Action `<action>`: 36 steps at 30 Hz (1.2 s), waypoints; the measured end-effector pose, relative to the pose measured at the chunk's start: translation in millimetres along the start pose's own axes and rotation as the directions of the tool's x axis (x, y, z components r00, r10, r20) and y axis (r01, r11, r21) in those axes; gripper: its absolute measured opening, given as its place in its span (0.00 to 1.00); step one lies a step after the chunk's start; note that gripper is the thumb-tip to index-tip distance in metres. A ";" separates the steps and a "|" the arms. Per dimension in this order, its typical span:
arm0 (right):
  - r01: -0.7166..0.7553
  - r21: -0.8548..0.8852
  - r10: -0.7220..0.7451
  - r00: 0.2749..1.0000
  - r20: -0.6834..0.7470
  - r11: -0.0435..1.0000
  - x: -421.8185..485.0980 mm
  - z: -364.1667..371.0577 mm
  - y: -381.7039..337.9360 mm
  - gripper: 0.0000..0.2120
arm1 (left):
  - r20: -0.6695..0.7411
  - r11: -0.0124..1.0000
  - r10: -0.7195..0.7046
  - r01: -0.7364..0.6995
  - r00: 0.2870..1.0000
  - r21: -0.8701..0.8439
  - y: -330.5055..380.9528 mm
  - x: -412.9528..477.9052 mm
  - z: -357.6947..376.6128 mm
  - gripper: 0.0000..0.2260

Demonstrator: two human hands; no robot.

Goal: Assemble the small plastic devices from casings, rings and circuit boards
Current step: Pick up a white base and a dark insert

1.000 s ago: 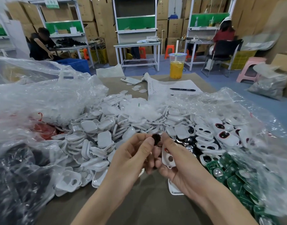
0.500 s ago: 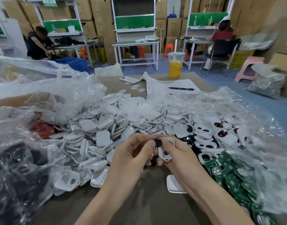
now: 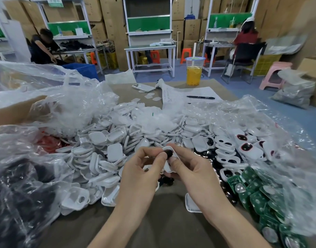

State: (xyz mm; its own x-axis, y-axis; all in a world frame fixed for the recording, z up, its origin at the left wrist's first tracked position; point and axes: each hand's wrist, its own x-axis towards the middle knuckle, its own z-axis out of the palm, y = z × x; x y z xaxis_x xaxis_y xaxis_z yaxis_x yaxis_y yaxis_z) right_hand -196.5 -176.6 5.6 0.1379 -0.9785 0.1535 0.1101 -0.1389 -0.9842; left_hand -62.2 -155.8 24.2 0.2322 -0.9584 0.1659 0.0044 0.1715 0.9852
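Note:
My right hand [image 3: 191,169] grips a small white casing [image 3: 169,168] above the table's near middle. My left hand [image 3: 143,172] pinches a small black ring [image 3: 169,153] and holds it against the top of that casing. A wide heap of white casings [image 3: 114,145] lies behind and left of my hands. Casings with dark inserts [image 3: 245,146] are piled to the right. Green circuit boards [image 3: 257,197] lie at the right front, partly under clear plastic. One lone white casing [image 3: 192,203] rests on the table under my right wrist.
Crumpled clear plastic bags [image 3: 28,176] flank the heaps on both sides. At the table's far end stand a cup of yellow drink [image 3: 194,73], a phone [image 3: 143,87] and papers with a pen [image 3: 200,97]. Two people sit at benches behind.
My hands have lifted slightly and drawn together. The black ring has moved from above the casing onto its top opening, and the casing has turned more upright in my right hand.

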 end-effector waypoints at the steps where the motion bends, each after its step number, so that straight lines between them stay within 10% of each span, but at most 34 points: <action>1: 0.006 -0.020 -0.006 1.000 -0.001 1.000 -0.3 -0.4 0.0 0.15 | -0.004 1.000 0.009 -0.009 1.000 0.006 -0.3 -0.5 0.4 0.05; 13: 0.062 0.066 -0.063 0.998 0.017 0.996 -1.4 -1.2 -3.8 0.16 | 0.091 0.992 -0.032 0.042 0.995 -0.117 4.8 -2.1 -1.9 0.05; 22: 0.090 -0.035 -0.091 0.996 -0.020 0.995 -2.0 0.6 -0.5 0.11 | -0.019 0.970 0.111 -0.104 0.994 0.219 -4.8 -3.0 -0.6 0.03; 36: 0.103 -0.149 -0.112 0.992 -0.057 0.983 -0.5 -4.5 0.7 0.05 | 0.072 0.979 0.106 -0.117 0.992 0.169 -0.8 -3.1 -4.0 0.06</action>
State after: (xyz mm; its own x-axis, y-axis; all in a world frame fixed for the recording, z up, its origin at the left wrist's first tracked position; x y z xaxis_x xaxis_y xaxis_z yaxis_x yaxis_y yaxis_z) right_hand -200.9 -176.9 4.4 0.0687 -0.9638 0.2578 -0.0243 -0.2599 -0.9653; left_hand -59.0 -152.0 22.6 0.1612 -0.9487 0.2720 -0.1873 0.2412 0.9522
